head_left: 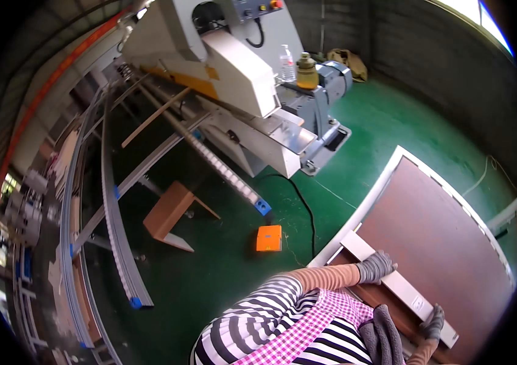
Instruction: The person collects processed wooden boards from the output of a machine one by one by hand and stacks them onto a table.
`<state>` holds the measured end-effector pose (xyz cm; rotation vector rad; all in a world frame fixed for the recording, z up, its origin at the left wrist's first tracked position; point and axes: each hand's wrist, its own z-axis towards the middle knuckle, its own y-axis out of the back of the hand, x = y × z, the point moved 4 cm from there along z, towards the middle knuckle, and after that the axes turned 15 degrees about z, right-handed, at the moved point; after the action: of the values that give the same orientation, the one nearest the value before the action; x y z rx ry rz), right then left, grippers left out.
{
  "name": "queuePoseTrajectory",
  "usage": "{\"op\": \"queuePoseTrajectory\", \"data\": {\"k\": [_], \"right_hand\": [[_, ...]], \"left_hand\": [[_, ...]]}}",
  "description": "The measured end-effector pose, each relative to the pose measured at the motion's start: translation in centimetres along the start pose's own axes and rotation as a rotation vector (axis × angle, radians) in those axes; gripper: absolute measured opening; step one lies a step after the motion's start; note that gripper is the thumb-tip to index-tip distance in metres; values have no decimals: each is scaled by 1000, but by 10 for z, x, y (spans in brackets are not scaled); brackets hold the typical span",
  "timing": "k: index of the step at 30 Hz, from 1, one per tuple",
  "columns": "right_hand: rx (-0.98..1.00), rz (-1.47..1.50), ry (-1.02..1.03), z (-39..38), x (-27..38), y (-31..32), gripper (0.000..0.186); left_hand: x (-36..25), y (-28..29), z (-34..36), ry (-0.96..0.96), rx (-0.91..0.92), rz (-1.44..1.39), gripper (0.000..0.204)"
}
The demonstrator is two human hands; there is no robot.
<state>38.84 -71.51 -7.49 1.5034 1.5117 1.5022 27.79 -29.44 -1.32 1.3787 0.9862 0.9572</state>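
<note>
Head view: both gloved hands rest on a long white strip [399, 285] that lies on a brown panel [441, 243] at the lower right of the picture. The panel has a white border and sits above the green floor [392, 121]; whether a desk carries it cannot be told.

Position of the strip. It lies directly under the hands, on the near edge of the panel. Its long axis runs diagonally, from the upper left end near the panel corner to the lower right end close to the person's body.

Hand pose.
- The left hand [375, 266], in a grey glove, reaches out from an orange sleeve and lies palm down across the upper left part of the strip, fingers curled over its far edge. It appears to press or clasp the strip.
- The right hand [433, 322], also in a grey glove, comes up from the lower edge and touches the lower right part of the strip. Whether it clasps the strip or merely rests on it cannot be told.

The left hand is nearer the far end; the right hand is nearer the body end.

Surroundings. A large white machine [234, 73] stands well apart to the upper left, with an orange foot pedal [268, 238] on the floor between it and the panel.
</note>
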Motion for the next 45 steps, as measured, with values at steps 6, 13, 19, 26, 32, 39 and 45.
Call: {"op": "queuePoseTrajectory", "data": {"k": [6, 13, 19, 26, 32, 39, 45], "right_hand": [[122, -41, -14, 34, 78, 13, 111], [-228, 211, 534, 39, 255, -8, 73], [-159, 426, 841, -10, 429, -18, 49], [-69, 391, 883, -33, 556, -47, 49], [-67, 338, 847, -50, 636, -73, 45], [-97, 275, 646, -68, 660, -82, 42], [-106, 180, 560, -81, 669, -81, 37]], "left_hand": [[43, 13, -69, 193, -136, -108, 77], [168, 37, -268, 812, -529, 178, 73], [269, 51, -458, 1334, -564, 448, 82], [403, 71, -618, 1654, -338, 483, 103], [524, 96, -709, 1819, -108, 483, 107], [639, 72, -774, 1811, 191, 366, 120], [692, 15, -815, 1644, 287, 84, 115]]}}
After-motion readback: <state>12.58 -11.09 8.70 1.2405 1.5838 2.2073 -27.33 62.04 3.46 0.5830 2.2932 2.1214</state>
